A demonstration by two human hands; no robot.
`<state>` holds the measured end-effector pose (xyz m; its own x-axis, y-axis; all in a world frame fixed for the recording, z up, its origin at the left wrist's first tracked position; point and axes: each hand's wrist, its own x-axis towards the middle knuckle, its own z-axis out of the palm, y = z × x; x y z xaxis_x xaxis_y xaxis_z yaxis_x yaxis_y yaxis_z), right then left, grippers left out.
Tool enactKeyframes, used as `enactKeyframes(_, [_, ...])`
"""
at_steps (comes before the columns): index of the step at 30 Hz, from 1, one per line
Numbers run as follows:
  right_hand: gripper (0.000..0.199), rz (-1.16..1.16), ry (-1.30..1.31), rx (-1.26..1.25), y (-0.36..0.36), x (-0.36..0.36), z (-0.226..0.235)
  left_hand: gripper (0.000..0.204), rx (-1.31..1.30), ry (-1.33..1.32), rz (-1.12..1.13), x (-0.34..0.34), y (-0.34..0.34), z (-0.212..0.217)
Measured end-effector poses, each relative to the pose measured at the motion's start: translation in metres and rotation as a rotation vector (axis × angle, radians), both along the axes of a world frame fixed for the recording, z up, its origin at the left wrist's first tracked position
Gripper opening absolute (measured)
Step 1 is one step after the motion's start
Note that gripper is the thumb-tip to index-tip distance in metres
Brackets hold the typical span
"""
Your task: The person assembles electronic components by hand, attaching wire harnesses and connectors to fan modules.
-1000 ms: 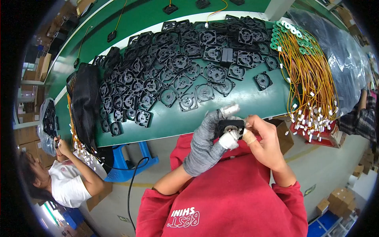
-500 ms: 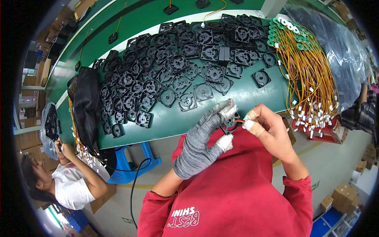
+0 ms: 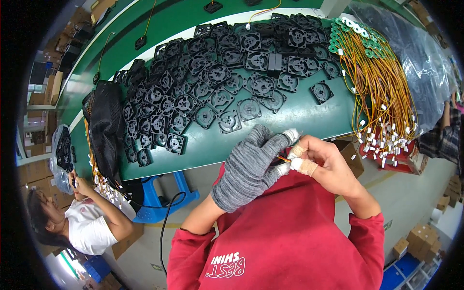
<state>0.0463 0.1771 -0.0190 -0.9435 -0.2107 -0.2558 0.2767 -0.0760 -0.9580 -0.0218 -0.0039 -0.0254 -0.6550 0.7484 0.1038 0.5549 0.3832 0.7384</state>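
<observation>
My left hand wears a grey knit glove with white fingertips. My right hand is bare, with tan tape around two fingers. The fingertips of both hands meet just off the near edge of the green table, over my red-sleeved lap. They pinch a short orange wire. Whatever it is attached to is hidden behind the glove. Several black square fan frames lie spread over the table beyond my hands.
A bundle of orange wires with green rings and white plugs hangs over the table's right edge above a red tray. A black mesh bag sits at the left edge. A co-worker sits lower left by a blue stool.
Both hands have drawn closer together and shifted slightly right. The black fan frame seen between them a second ago is now covered by the glove, with only the wire showing.
</observation>
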Motion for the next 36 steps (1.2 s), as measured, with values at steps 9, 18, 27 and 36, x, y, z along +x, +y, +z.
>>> enactKeyframes(9, [0.018,0.050,0.648,0.730,-0.005,0.000,0.020,0.043,0.188,-0.316,0.020,0.003,-0.003,-0.003])
enactKeyframes(18, [0.023,0.002,1.016,1.035,-0.008,-0.003,0.021,0.045,0.262,-0.467,-0.029,0.000,-0.009,0.003])
enactKeyframes(27, [0.021,0.023,0.920,0.920,-0.011,-0.002,0.024,0.046,0.341,-0.445,-0.039,0.003,-0.011,0.001])
enactKeyframes(36, [0.013,0.086,0.616,0.665,-0.009,0.003,0.038,0.047,0.494,-0.461,-0.039,0.014,-0.006,0.007])
